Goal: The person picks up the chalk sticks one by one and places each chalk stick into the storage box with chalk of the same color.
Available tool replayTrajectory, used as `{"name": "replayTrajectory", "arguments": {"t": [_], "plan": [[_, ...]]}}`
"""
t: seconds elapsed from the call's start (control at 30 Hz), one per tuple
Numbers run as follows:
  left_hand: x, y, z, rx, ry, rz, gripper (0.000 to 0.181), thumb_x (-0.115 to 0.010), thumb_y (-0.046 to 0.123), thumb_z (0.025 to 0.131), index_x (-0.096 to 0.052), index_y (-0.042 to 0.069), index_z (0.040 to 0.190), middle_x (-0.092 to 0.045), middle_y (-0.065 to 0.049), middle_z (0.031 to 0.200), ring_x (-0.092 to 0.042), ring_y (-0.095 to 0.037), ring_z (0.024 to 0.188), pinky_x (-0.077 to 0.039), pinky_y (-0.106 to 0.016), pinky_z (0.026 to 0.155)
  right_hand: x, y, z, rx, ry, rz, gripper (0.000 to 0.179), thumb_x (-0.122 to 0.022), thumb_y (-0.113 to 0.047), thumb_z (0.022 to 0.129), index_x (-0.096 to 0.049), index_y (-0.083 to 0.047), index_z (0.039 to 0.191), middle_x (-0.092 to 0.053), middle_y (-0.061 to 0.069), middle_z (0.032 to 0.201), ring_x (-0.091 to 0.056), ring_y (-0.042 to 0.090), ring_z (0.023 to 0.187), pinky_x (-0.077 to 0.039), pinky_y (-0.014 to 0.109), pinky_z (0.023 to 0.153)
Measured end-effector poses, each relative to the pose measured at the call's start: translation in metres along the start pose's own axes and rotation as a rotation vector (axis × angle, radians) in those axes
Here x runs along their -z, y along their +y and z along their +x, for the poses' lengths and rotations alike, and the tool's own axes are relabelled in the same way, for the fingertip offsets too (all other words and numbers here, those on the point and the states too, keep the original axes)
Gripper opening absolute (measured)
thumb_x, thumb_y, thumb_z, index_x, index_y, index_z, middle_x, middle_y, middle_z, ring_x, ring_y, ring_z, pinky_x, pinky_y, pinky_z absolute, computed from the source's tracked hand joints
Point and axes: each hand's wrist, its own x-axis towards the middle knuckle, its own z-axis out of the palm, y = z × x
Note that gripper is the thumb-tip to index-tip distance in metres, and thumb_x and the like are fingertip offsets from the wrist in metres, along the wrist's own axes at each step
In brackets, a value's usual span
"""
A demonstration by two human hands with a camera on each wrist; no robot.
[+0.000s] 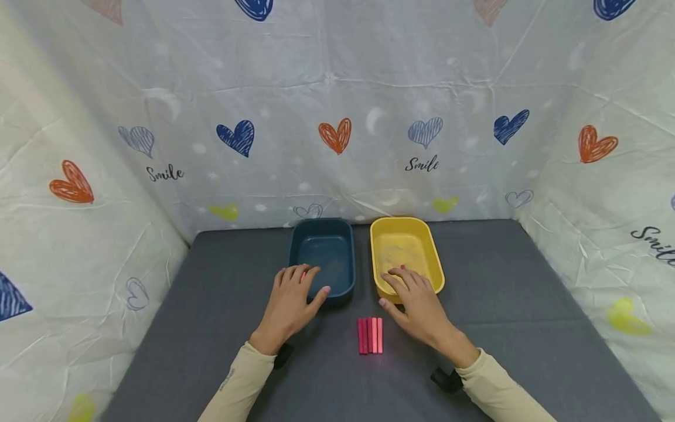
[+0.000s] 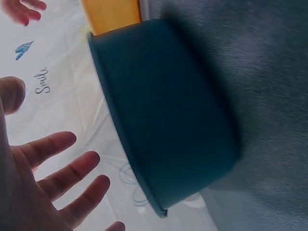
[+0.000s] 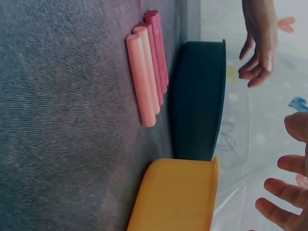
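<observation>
A pale sheet point(image 1: 285, 53) printed with hearts and the word "Smile" hangs behind and on both sides of a dark grey counter point(image 1: 501, 305). Two dark pink sticks point(image 1: 364, 336) and two light pink sticks point(image 1: 377, 336) lie flat on the counter, side by side in a neat row. Their long axes run parallel, pointing away from the person toward the gap between a blue tray point(image 1: 329, 258) and a yellow tray point(image 1: 401, 237); the dark pair is at the left, the light pair at the right.

The left forearm slants in from the lower left, and the left grip point(image 1: 293, 299) is at the near end of the blue tray, fingers pointing forward, thumb spread wide toward the right. The right forearm slants in from the lower right; the right grip point(image 1: 419, 305) is over the near end of the yellow tray, fingers aimed up and left, thumb held apart. Both grips are wide, with relaxed fingers. Small red patches show by the fingers, too small to identify.
</observation>
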Motion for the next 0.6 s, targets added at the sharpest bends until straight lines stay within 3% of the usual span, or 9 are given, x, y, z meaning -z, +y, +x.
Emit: {"name": "replayTrajectory", "arguments": {"t": [0.27, 0.6], "plan": [[-0.007, -0.01, -0.006, -0.031, -0.008, 0.01, 0.051, -0.053, 0.048, 0.098, -0.057, 0.014, 0.135, -0.056, -0.014, 0.136, -0.048, -0.035, 0.127, -0.028, -0.059, 0.114, -0.002, -0.002, -0.012, -0.022, 0.012, 0.08, 0.045, -0.067, -0.04, 0.091, -0.061, -0.017, 0.13, -0.059, 0.004, 0.127, -0.055, 0.023, 0.12, -0.046, 0.049, 0.103], [-0.012, -0.02, -0.011, -0.022, -0.051, 0.027, 0.051, -0.05, 0.05, 0.099, -0.059, 0.013, 0.133, -0.059, -0.013, 0.129, -0.052, -0.033, 0.124, -0.028, -0.059, 0.114, -0.008, -0.005, -0.027, -0.03, -0.025, 0.203, 0.039, -0.072, -0.035, 0.089, -0.067, -0.013, 0.12, -0.063, -0.001, 0.114, -0.059, 0.013, 0.107, -0.052, 0.04, 0.095]]}}
